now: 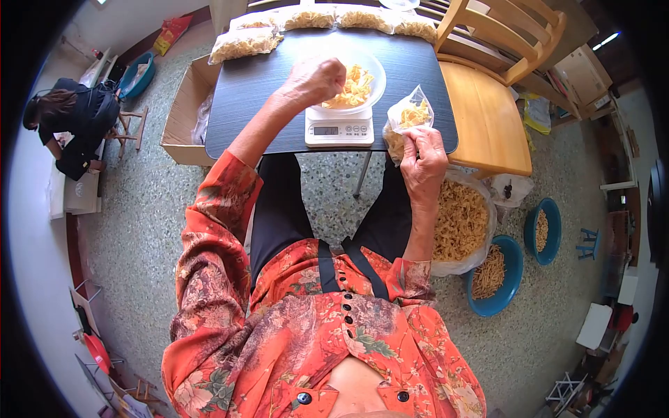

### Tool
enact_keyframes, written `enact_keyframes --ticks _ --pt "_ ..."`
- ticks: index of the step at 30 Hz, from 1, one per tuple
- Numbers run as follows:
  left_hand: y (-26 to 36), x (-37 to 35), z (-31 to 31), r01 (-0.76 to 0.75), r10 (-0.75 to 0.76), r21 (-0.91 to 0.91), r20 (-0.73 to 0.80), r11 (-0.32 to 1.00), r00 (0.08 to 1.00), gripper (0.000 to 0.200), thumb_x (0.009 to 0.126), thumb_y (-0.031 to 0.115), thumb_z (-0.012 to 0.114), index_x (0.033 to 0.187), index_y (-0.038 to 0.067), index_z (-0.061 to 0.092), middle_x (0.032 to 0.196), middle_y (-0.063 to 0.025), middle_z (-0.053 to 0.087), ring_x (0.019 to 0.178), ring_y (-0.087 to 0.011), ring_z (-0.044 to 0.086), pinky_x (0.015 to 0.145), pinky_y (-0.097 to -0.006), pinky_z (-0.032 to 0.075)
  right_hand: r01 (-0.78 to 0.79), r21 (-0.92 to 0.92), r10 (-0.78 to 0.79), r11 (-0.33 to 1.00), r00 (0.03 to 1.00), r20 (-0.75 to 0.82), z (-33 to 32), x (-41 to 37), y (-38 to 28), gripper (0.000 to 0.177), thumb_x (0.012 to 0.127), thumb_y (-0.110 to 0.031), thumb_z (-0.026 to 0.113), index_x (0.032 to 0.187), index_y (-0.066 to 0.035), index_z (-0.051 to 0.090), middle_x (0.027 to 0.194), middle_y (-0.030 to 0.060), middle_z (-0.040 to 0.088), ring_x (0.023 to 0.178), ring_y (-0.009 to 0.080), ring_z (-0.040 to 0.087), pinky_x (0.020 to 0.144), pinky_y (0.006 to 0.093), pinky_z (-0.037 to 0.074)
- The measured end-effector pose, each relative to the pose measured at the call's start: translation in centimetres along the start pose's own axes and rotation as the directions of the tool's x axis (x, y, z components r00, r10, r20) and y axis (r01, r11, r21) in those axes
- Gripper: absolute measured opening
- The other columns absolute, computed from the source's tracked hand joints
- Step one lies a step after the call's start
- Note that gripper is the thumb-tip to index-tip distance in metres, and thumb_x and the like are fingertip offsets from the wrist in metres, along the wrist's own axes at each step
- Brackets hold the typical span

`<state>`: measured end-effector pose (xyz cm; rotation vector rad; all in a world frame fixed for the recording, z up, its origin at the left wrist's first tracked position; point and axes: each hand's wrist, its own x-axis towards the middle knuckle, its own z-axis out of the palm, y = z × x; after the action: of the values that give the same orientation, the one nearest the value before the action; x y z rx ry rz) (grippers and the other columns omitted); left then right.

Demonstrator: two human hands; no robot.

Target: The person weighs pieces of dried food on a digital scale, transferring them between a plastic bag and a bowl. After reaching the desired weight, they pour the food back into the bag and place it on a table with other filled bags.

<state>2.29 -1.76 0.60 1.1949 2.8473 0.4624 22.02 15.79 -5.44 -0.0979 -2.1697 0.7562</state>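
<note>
My left hand (315, 82) is closed over the left side of a clear plastic bowl (377, 76). Its fingertips face away, so whatever they may hold is hidden. Yellowish dried pieces (354, 88) lie in the bowl, which rests on a white digital kitchen scale (340, 131) at the table's near edge. To the right, my right hand (422, 157) pinches a clear plastic bag (400, 115) partly filled with the same pieces. The bag stands at the table's front right corner, its mouth upward. The scale's digits are too small to read surely.
Several filled bags (309, 17) line the dark table's (261, 90) far edge. A cardboard box (182, 115) stands left, a wooden chair (484, 111) right. Below are a large lined container of dried pieces (461, 221) and blue basins (512, 272). Another person (77, 115) sits far left.
</note>
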Motion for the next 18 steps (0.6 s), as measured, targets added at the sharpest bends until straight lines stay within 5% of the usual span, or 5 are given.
enact_keyframes --ticks 5,9,12,15,18 --pt "-2.4 0.0 -2.1 0.106 -0.099 -0.423 0.039 0.900 0.994 0.016 0.082 0.014 0.075 0.092 0.001 0.073 0.074 -0.0038 0.069 0.062 -0.0085 0.060 0.056 -0.0246 0.049 0.005 0.005 -0.005 1.000 1.000 -0.002 0.1 0.0 -0.2 0.012 0.081 0.002 0.069 0.093 0.000 0.070 0.094 0.0147 0.066 0.085 0.0313 0.067 0.075 0.0377 0.055" --pt "-3.2 -0.3 -2.3 0.278 -0.220 -0.825 0.191 0.493 0.957 0.024 0.084 0.017 0.077 0.100 -0.001 0.070 0.076 -0.0047 0.068 0.060 -0.0047 0.057 0.048 -0.0163 0.043 0.007 0.015 -0.007 1.000 1.000 0.004 0.3 0.0 0.0 0.012 0.081 0.002 0.069 0.093 0.000 0.070 0.094 0.0152 0.066 0.085 0.0317 0.067 0.075 0.0378 0.055" --pt "-2.6 -0.2 -1.8 0.310 -0.198 -0.950 0.313 -0.044 0.929 0.017 0.085 0.010 0.076 0.098 0.001 0.070 0.080 -0.0069 0.070 0.061 -0.0035 0.060 0.048 -0.0140 0.047 0.014 0.015 -0.014 1.000 1.000 0.001 0.5 0.2 0.0 0.013 0.080 0.002 0.069 0.093 0.000 0.070 0.094 0.0155 0.066 0.085 0.0319 0.067 0.075 0.0377 0.056" --pt "1.0 -0.6 -1.1 0.266 -0.151 -0.962 0.256 0.053 0.955 0.021 0.084 0.012 0.077 0.100 0.000 0.070 0.079 -0.0062 0.070 0.059 -0.0033 0.058 0.047 -0.0138 0.046 0.033 -0.010 -0.033 0.999 0.999 -0.009 0.6 0.1 -0.2 0.013 0.080 0.002 0.070 0.093 0.000 0.069 0.094 0.0153 0.065 0.085 0.0323 0.067 0.075 0.0377 0.055" --pt "5.2 -0.8 -0.1 0.147 -0.103 -0.899 0.115 0.413 0.988 0.022 0.081 0.018 0.079 0.095 0.002 0.073 0.079 -0.0042 0.071 0.060 -0.0038 0.058 0.048 -0.0191 0.046 0.041 0.042 -0.041 0.998 0.999 0.002 0.5 0.3 -0.8 0.011 0.080 0.001 0.070 0.091 -0.001 0.068 0.091 0.0132 0.064 0.082 0.0322 0.067 0.073 0.0380 0.055"
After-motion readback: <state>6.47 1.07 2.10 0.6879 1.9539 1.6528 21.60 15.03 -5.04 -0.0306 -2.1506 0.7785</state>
